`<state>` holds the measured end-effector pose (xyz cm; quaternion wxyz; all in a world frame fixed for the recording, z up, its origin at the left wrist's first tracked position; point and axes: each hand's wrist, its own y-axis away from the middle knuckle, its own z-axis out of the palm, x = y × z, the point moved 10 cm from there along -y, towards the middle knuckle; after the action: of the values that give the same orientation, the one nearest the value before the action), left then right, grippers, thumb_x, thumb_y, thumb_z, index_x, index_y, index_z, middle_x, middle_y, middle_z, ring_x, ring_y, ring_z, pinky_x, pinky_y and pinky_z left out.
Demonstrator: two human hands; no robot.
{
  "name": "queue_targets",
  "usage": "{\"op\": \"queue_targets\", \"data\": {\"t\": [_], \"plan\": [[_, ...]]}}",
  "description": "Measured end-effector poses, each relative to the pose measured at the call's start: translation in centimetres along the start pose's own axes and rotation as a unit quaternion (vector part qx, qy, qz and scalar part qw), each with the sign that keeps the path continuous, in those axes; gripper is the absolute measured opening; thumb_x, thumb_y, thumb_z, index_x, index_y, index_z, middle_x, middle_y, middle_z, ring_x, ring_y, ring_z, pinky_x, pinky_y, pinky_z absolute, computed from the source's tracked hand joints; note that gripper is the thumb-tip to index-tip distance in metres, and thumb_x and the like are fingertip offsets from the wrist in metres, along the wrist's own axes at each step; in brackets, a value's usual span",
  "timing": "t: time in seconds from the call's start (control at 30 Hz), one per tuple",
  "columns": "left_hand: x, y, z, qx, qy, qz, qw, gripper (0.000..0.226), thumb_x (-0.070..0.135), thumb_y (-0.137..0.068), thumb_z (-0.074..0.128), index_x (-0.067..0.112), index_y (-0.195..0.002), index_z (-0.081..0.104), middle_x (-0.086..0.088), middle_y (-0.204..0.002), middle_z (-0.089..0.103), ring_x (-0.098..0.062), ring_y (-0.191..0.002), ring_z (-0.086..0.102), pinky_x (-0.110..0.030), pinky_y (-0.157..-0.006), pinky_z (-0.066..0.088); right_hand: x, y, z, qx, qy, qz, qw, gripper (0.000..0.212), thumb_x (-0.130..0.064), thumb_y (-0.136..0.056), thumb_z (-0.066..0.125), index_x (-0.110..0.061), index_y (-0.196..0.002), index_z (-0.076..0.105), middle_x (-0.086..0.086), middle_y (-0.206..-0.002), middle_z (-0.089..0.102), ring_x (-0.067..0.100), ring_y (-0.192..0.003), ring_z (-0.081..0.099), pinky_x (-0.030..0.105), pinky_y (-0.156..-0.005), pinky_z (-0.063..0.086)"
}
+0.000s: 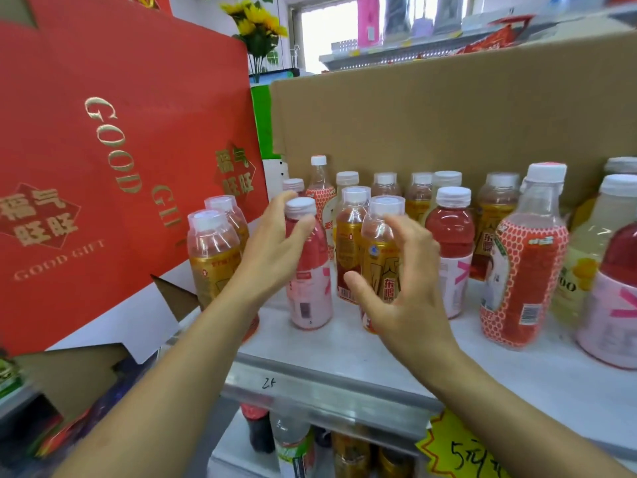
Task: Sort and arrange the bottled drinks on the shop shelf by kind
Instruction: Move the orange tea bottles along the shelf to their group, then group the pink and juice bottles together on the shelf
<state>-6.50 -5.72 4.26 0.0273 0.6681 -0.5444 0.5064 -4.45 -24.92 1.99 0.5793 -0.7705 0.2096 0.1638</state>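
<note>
Several bottled drinks stand mixed on the white shelf (344,343). My left hand (272,246) holds a pink drink bottle (308,281), with the thumb across its shoulder and a finger behind its white cap. My right hand (403,281) curls round a gold-labelled bottle (382,257) at the front, thumb low on the label and fingers at its shoulder. More gold bottles (212,253) stand to the left and along the back. A second pink bottle (450,243) and a red honeycomb-patterned bottle (524,270) stand to the right.
A red gift bag (103,150) leans in on the left. A brown cardboard box (448,115) walls off the back. At far right are a pale yellow bottle (582,270) and another pink one (617,298). Below the shelf's metal edge (327,388) are more bottles and a yellow price tag (458,450).
</note>
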Motion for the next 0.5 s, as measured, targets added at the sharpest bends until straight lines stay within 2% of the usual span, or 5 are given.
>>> {"op": "queue_targets", "data": {"t": [0.17,0.27,0.33,0.4,0.5], "plan": [[3.3,2.8,0.3,-0.062,0.055,0.055,0.995,0.03,0.035,-0.098,0.057,0.037,-0.127,0.051,0.015,-0.118,0.06,-0.002,-0.104,0.057,-0.01,-0.073,0.051,0.7,1.1,5.3,-0.183,-0.107,0.143,0.967,0.092,-0.039,-0.08,0.078,-0.032,-0.151,0.02,-0.015,-0.136,0.048,-0.003,-0.119,0.052,0.016,-0.097,0.045],[3.9,3.1,0.9,-0.088,0.111,0.054,0.988,0.024,0.041,-0.096,0.058,0.035,-0.119,0.059,0.008,-0.113,0.065,-0.007,-0.1,0.062,-0.016,-0.074,0.053,1.4,1.6,5.5,-0.179,-0.154,0.195,0.952,0.081,-0.035,-0.077,0.08,-0.037,-0.141,0.031,-0.018,-0.122,0.056,-0.012,-0.102,0.057,0.006,-0.078,0.047],[3.3,2.3,0.9,-0.053,0.195,0.028,0.979,0.03,0.05,-0.1,0.045,0.032,-0.115,0.062,0.006,-0.11,0.067,-0.005,-0.099,0.064,-0.022,-0.079,0.056,1.6,1.8,4.8,-0.169,-0.15,0.201,0.953,0.067,-0.033,-0.076,0.082,-0.041,-0.127,0.039,-0.017,-0.115,0.06,-0.012,-0.1,0.058,0.007,-0.076,0.047],[0.8,0.6,0.6,0.039,0.243,-0.037,0.969,0.032,0.05,-0.102,0.039,0.03,-0.119,0.058,0.008,-0.115,0.063,-0.002,-0.103,0.06,-0.025,-0.089,0.052,1.7,2.1,3.7,-0.16,-0.143,0.203,0.956,0.062,-0.034,-0.074,0.082,-0.044,-0.119,0.041,-0.019,-0.11,0.062,-0.009,-0.1,0.059,0.012,-0.079,0.048],[-3.6,-2.2,1.6,0.132,0.235,-0.143,0.952,0.046,0.041,-0.103,0.044,0.023,-0.146,0.035,0.008,-0.137,0.041,-0.006,-0.119,0.044,-0.028,-0.096,0.037,1.9,2.7,1.1,-0.13,-0.13,0.204,0.962,0.062,-0.034,-0.071,0.084,-0.042,-0.118,0.045,-0.027,-0.104,0.064,-0.009,-0.096,0.062,0.011,-0.077,0.049]]}}
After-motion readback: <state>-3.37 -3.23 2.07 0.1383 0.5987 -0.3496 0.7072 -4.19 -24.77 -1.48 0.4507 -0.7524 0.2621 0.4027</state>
